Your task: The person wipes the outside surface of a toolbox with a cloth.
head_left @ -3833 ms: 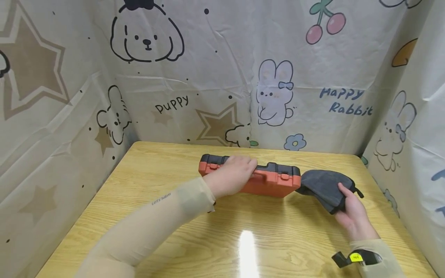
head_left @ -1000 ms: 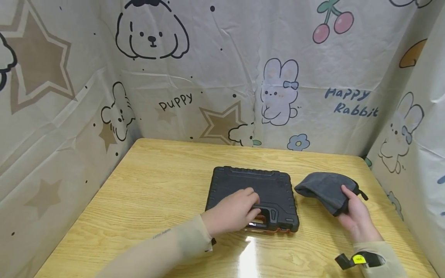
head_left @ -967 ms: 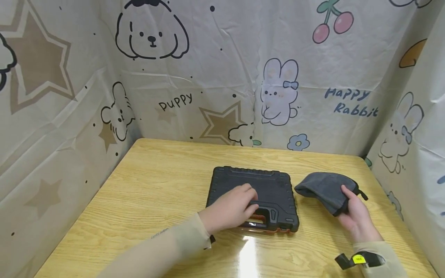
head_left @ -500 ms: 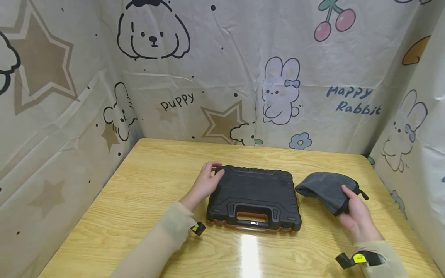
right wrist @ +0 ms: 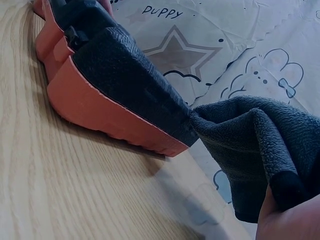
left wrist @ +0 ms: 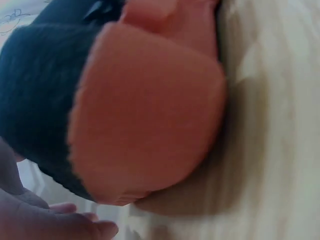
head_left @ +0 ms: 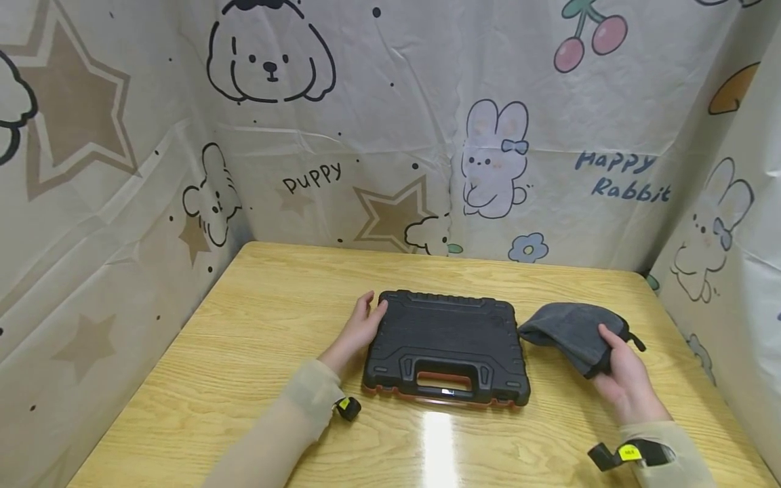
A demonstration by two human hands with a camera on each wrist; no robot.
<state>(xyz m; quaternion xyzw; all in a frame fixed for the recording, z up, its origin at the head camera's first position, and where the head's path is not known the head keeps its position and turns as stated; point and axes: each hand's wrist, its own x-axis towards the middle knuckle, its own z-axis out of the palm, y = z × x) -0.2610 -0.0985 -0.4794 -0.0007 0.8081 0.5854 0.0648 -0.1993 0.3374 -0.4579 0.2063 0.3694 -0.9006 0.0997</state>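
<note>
Black case (head_left: 451,332) lies flat on the desk (head_left: 274,298), long axis running left to right — the left hand (head_left: 356,330), fingers loosely extended, nearer at its left edge, the right hand (head_left: 628,381) gripping a grey cloth (head_left: 567,329) beside its right.

Backdrop cloth (head_left: 390,115): the word "PUPPY" (head_left: 312,178) in black hand-drawn capitals, slanting upward to the right; legible also in the right wrist view. Same cloth, farther right: "Happy Rabbit" (head_left: 622,177) in blue lettering, set on two lines, beside a rabbit drawing (head_left: 495,159). Right-wrist black device (head_left: 656,453): yellow label (head_left: 630,453), dark characters too small to read. Left-wrist black device (head_left: 352,411): yellow label (head_left: 344,402), illegible. Hard case (head_left: 451,332): lettering cannot be made out.
</note>
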